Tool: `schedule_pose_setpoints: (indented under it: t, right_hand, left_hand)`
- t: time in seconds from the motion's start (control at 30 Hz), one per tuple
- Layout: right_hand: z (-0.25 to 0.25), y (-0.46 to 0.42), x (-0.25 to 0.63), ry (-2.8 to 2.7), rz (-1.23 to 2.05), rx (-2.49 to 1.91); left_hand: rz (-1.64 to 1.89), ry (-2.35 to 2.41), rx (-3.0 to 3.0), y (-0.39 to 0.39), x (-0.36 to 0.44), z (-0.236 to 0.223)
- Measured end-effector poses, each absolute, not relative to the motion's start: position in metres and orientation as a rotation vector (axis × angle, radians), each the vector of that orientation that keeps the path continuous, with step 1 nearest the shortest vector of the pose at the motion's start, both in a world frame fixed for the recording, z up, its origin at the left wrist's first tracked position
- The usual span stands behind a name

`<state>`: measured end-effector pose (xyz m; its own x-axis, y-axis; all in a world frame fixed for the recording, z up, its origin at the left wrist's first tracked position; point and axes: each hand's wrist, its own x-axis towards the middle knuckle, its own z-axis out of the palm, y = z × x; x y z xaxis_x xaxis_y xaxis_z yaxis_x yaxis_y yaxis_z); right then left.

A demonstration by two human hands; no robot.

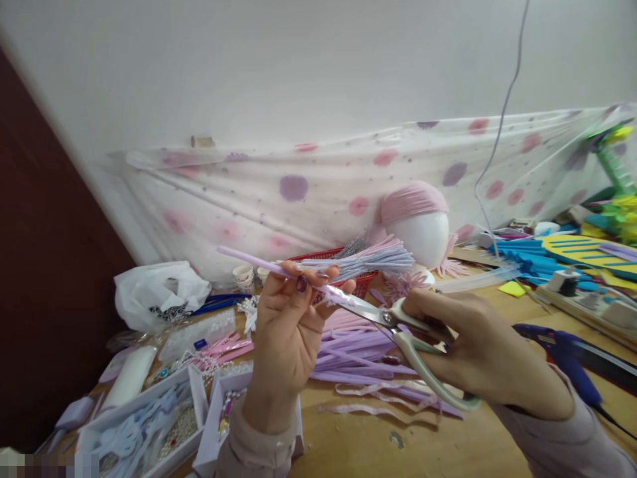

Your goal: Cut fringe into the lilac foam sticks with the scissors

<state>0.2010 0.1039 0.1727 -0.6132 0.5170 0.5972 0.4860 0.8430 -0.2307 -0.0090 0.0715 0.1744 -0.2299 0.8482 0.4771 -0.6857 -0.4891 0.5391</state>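
My left hand (pixel 290 318) is raised in the middle of the view, its fingers pinched on a long lilac foam strip (pixel 249 258) that slants up to the left. My right hand (pixel 468 348) is closed round the pale handles of a pair of scissors (pixel 398 325). The scissor blades point left and meet the strip beside my left fingers. A fanned bundle of lilac strips (pixel 368 255) shows just behind my left fingertips; I cannot tell whether the hand holds it too.
Cut lilac and pink strips (pixel 358 352) lie heaped on the wooden table (pixel 378 445). White boxes of beads (pixel 164 418) stand front left, a white plastic bag (pixel 159 292) behind them. A foam head with pink yarn (pixel 421 226) stands at the back, a blue glue gun (pixel 567 352) right.
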Motion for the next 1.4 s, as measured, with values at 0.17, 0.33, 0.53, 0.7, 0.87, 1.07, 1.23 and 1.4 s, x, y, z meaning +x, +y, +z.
schedule_pose_setpoints:
  t: [0.17, 0.33, 0.53, 0.7, 0.87, 1.07, 1.23, 1.4]
  right_hand:
    - [0.174, 0.102, 0.2, -2.342, 0.024, -0.738]
    - [0.176, 0.1, 0.198, -2.342, 0.034, -0.754]
    - [0.176, 0.101, 0.199, -2.329, 0.014, -0.715]
    - [0.175, 0.103, 0.2, -2.325, -0.005, -0.714]
    - [0.176, 0.102, 0.201, -2.322, -0.031, -0.705]
    - [0.175, 0.103, 0.202, -2.321, -0.107, -0.702]
    - [0.173, 0.105, 0.204, -2.274, -0.148, -0.712]
    - [0.175, 0.103, 0.203, -2.233, -0.116, -0.79]
  left_hand:
    - [1.876, 0.256, 0.9, 0.07, -0.009, 0.174]
    - [1.899, 0.278, 0.911, 0.071, -0.009, 0.173]
    - [1.881, 0.232, 0.917, 0.071, -0.009, 0.173]
    - [1.884, 0.246, 0.935, 0.071, -0.009, 0.172]
    - [1.916, 0.3, 0.94, 0.071, -0.01, 0.172]
    - [1.896, 0.276, 0.916, 0.071, -0.008, 0.173]
    - [1.917, 0.287, 0.967, 0.075, -0.013, 0.173]
    - [1.985, 0.396, 0.972, 0.078, -0.04, 0.177]
